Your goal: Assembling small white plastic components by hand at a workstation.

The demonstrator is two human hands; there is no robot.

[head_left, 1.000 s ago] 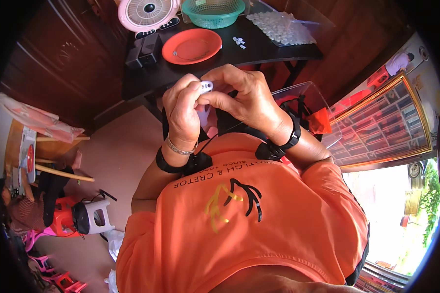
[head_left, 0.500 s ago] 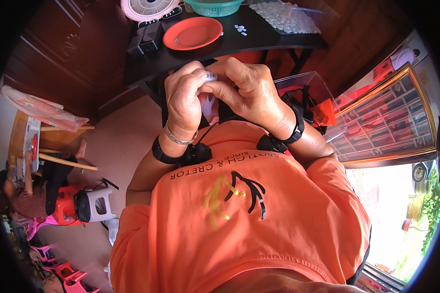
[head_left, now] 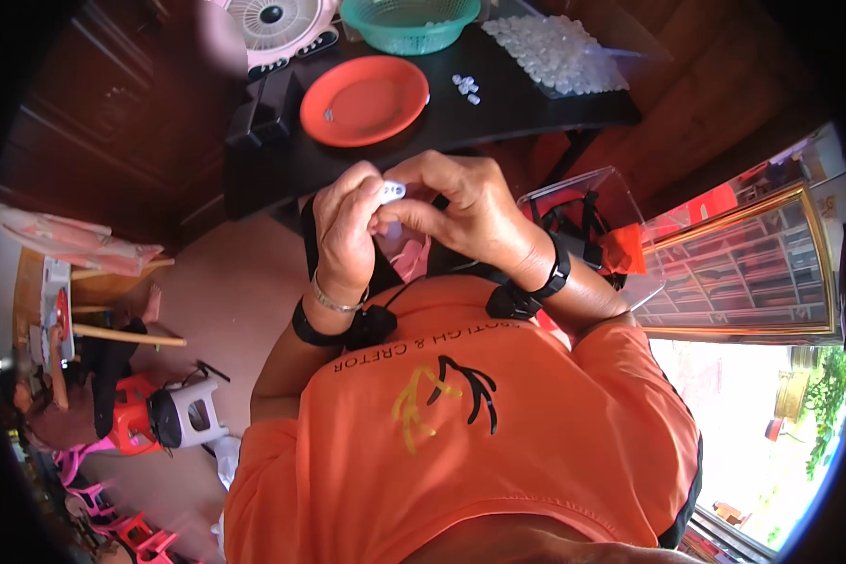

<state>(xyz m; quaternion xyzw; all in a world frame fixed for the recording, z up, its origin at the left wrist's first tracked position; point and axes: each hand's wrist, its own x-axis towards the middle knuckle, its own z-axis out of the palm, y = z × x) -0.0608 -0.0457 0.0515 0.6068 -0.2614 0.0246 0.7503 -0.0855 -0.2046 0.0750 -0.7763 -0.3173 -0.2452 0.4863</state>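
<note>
Person in orange T-shirt (head_left: 555,404), seen from above, both hands raised in front of chest, just short of a black surface (head_left: 522,108). L hand (head_left: 346,230) pinches a sm. white pc (head_left: 392,192) w/ dark marks btwn thumb & fingers. R hand (head_left: 470,211) is bent in from the other side, thumb & forefinger tips right by the pc; can't tell if they grip it. So the pc is in the air btwn the two hands, not on the surface.

Both wrists have black straps; L wrist also a silver-coloured bracelet (head_left: 336,296).

On the surface, L to R: black box (head_left: 274,105), red-orange plate (head_left: 367,99) w/ a tiny bit inside near its L edge, a few loose whitish pcs (head_left: 466,89), then a big spread of clear-white pcs (head_left: 559,58) at far R. Behind the plate: pink-and-white fan (head_left: 271,17) & teal basket (head_left: 414,39).

R of the hands, below surface height: clear plastic bin (head_left: 630,202) w/ black & orange stuff. Far R: gold-framed panel (head_left: 743,268). Far L bkgd: grey stool (head_left: 195,414) next to a red one.
</note>
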